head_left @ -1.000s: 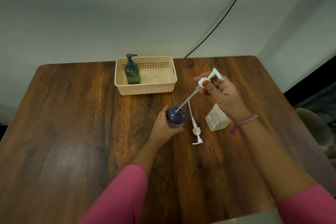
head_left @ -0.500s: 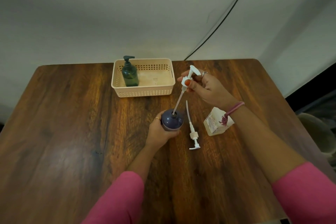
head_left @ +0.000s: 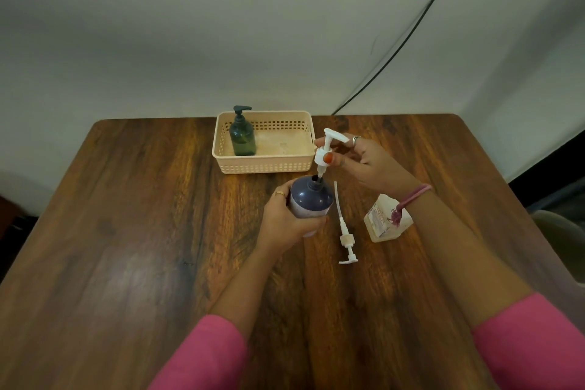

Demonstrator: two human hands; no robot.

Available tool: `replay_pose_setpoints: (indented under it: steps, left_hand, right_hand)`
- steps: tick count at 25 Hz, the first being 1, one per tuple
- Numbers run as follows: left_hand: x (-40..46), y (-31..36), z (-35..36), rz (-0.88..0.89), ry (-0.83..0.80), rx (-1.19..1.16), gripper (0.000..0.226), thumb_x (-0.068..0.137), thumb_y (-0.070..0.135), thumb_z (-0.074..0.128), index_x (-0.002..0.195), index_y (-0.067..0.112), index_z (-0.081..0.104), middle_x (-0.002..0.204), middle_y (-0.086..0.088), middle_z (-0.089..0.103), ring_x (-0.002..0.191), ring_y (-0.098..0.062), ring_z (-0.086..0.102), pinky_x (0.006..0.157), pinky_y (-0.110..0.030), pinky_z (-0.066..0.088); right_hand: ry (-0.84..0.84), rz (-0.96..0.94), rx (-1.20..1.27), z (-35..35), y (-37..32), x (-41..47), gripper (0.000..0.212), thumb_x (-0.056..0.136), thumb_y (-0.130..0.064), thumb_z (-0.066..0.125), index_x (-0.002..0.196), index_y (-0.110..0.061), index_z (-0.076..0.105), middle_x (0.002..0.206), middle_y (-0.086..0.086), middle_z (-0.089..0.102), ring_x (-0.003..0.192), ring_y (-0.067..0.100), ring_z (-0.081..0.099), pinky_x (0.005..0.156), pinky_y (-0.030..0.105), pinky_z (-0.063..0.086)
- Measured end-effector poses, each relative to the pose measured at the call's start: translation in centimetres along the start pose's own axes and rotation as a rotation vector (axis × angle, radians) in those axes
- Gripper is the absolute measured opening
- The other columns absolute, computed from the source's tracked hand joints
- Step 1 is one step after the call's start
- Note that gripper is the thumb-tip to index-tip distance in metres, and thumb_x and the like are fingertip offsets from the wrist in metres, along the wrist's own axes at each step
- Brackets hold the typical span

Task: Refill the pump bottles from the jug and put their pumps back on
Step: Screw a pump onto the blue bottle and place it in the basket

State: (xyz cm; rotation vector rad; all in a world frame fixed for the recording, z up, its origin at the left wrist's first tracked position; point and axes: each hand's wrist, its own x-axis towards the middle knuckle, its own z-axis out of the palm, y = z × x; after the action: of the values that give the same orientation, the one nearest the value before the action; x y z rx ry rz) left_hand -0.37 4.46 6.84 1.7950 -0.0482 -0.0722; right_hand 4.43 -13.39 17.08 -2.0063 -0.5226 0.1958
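The left hand (head_left: 285, 222) is wrapped around the purple bottle (head_left: 310, 199), which stands upright on the bench (head_left: 126, 231) just in front of the basket (head_left: 262, 165), and its fingers are closed firmly on the bottle's side. The right hand (head_left: 364, 161) pinches the white pump (head_left: 326, 149) at its collar, fingers together on it, directly above the bottle's mouth. Compared with one second ago, the pump was held slanted and high to the right with only the tube tip at the opening; now it is almost vertical and most of the tube has gone down into the bottle. I judge that the pump is nearly seated, and what remains is to lower the collar onto the neck and screw it. A second pump (head_left: 345, 231) lies flat on the bench beside the bottle, not yet used, near the square clear bottle (head_left: 380, 225), which is partly hidden under the right wrist. The green bottle (head_left: 242, 139) already carries its pump and stands inside the basket.
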Motion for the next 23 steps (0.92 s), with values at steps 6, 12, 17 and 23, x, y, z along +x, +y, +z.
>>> replay_pose_setpoints:
  steps: [6, 12, 17, 23]
  left_hand:
    - [-0.9, 4.2, -2.3, 0.045, 0.013, 0.011, 0.074, 0.058, 0.021, 0.089, 0.119, 0.033, 0.047, 0.116, 0.006, 0.060, 0.102, -0.006, 0.060, 0.078, -0.020, 0.052]
    - [-1.9, 7.8, -4.5, 0.063, -0.051, 0.003, 0.069, 0.061, 0.017, 0.087, 0.117, 0.030, 0.049, 0.105, 0.016, 0.061, 0.095, -0.004, 0.062, 0.071, -0.015, 0.053]
    - [-2.2, 9.1, -5.9, 0.097, -0.028, -0.008, 0.070, 0.061, 0.019, 0.087, 0.117, 0.033, 0.048, 0.104, 0.017, 0.060, 0.094, -0.001, 0.060, 0.069, -0.015, 0.052]
    - [-2.3, 8.8, -7.1, 0.120, 0.017, -0.002, 0.076, 0.059, 0.023, 0.088, 0.123, 0.029, 0.049, 0.112, 0.011, 0.061, 0.100, -0.008, 0.061, 0.079, -0.027, 0.057]
  right_hand:
    - [0.048, -0.070, 0.005, -0.5, -4.4, -0.5, 0.026, 0.091, -0.014, 0.056, 0.114, -0.027, 0.056, 0.109, -0.014, 0.063, 0.106, -0.003, 0.060, 0.086, 0.013, 0.047]
    - [0.076, -0.065, -0.064, 0.0, -7.5, -0.9, 0.030, 0.083, -0.035, 0.058, 0.112, -0.029, 0.060, 0.108, -0.011, 0.066, 0.104, 0.000, 0.061, 0.089, 0.018, 0.049]
    - [0.122, -0.035, -0.069, 0.9, -8.0, -0.8, 0.025, 0.080, -0.037, 0.063, 0.105, -0.036, 0.061, 0.105, -0.012, 0.067, 0.102, 0.005, 0.062, 0.088, 0.027, 0.052]
    - [0.227, 0.043, -0.047, 2.3, -8.9, -0.4, 0.056, 0.062, -0.054, 0.071, 0.108, -0.025, 0.060, 0.106, -0.007, 0.066, 0.100, 0.009, 0.063, 0.085, 0.030, 0.054]
